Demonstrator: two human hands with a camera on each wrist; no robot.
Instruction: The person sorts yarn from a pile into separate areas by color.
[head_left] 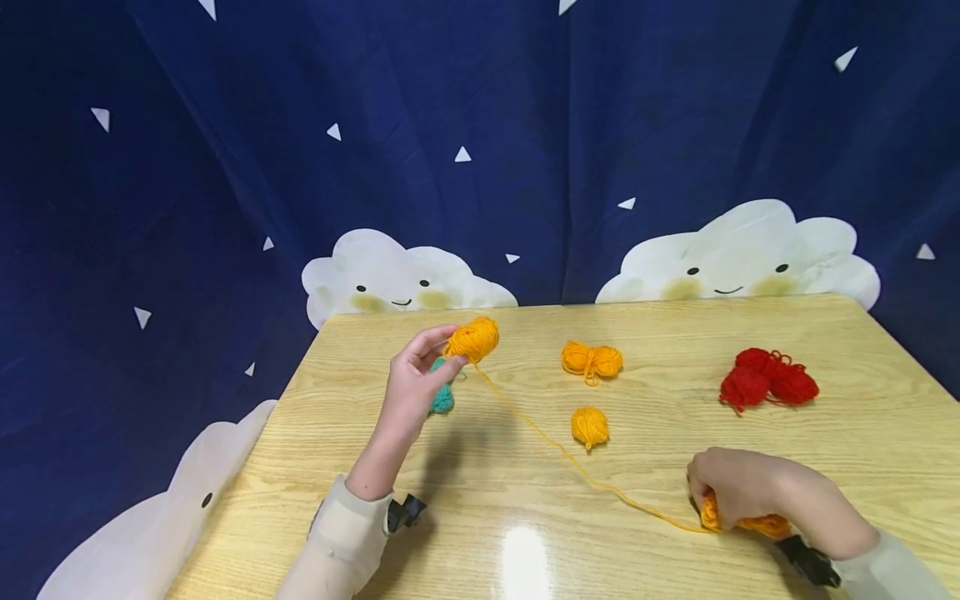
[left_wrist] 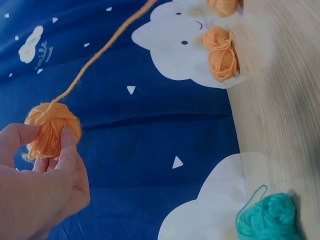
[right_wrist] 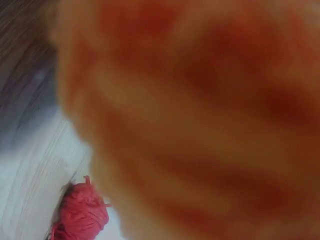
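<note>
Raised above the table's left half, my left hand (head_left: 417,379) pinches a small ball of orange yarn (head_left: 475,340) between thumb and fingers. A single orange strand (head_left: 577,468) runs from this ball down and across to my right hand (head_left: 750,485), low over the table at the front right. That hand grips a bundle of orange yarn (head_left: 767,525), part of it hidden beneath the palm and fingers. In the right wrist view the orange yarn (right_wrist: 200,130) fills most of the picture, blurred. The left wrist view shows the held ball (left_wrist: 52,131) with its strand leading upward.
On the table (head_left: 645,475) lie a tied orange yarn bundle (head_left: 592,360), a small orange ball (head_left: 589,427) in front of it, and red yarn (head_left: 768,379) at the right. Teal yarn (left_wrist: 270,217) sits behind my left hand. A dark blue curtain (head_left: 450,100) hangs beyond.
</note>
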